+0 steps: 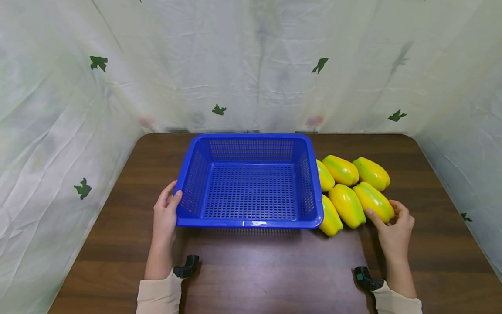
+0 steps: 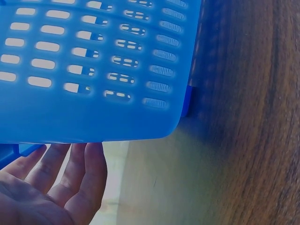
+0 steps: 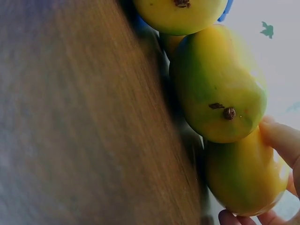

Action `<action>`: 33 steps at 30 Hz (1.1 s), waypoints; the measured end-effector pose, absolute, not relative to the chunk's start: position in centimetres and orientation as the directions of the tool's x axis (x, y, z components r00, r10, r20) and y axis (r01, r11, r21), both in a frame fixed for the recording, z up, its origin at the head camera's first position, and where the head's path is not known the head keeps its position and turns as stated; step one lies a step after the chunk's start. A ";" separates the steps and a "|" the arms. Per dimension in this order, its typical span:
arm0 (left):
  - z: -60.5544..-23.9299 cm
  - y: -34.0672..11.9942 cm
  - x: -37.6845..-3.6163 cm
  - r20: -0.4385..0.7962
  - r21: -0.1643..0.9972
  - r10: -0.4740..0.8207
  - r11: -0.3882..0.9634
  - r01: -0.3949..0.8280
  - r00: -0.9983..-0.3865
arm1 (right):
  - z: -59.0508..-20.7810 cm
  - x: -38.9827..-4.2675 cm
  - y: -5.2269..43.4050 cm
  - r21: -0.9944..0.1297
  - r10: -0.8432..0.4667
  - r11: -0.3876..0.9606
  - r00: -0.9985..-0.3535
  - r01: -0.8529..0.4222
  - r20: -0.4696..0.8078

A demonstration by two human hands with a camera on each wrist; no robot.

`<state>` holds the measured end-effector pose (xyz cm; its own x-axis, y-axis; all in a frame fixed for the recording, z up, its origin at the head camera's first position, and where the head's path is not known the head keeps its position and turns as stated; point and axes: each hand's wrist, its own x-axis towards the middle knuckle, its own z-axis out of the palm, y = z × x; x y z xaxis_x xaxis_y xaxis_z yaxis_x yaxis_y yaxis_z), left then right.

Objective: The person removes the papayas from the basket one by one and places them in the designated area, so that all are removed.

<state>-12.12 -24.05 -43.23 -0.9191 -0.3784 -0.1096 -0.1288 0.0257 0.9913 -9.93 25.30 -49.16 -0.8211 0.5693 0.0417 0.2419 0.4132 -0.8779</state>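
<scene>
From the head view, your left hand [image 1: 165,213] rests on the near left corner of the blue basket [image 1: 249,220], with the thumb on its rim and the fingers against its outside wall, so this grip is loose and lightly curled round the corner. The basket sits in the middle of the brown tabletop [image 1: 274,270]. Just right of the basket lie six yellow-green papayas [image 1: 347,205] in two rows, touching each other, and the left ones touch the basket wall. Your right hand [image 1: 394,231] is at the near right papaya [image 1: 374,201], with fingers curled round its near end, so this grip holds that fruit while it lies on the tabletop. A white cloth [image 1: 251,65] with small green leaf shapes hangs behind and at both sides. From the left wrist view, the blue basket [image 2: 89,70] fills the top, its wall full of little slots, and your fingers [image 2: 70,173] reach up straight under its rim. The tabletop [image 2: 253,117] shows to the right. From the right wrist view, three papayas are seen close up. Your fingertips [image 3: 281,138] press on the nearest papaya [image 3: 243,176], and the next one [image 3: 218,84] touches it.
</scene>
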 end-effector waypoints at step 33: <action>-43.5 -24.4 -12.0 0.251 0.852 -0.432 0.523 -0.013 -0.866 | -46.7 -9.1 24.1 -0.866 0.456 0.498 -0.836 -0.045 0.305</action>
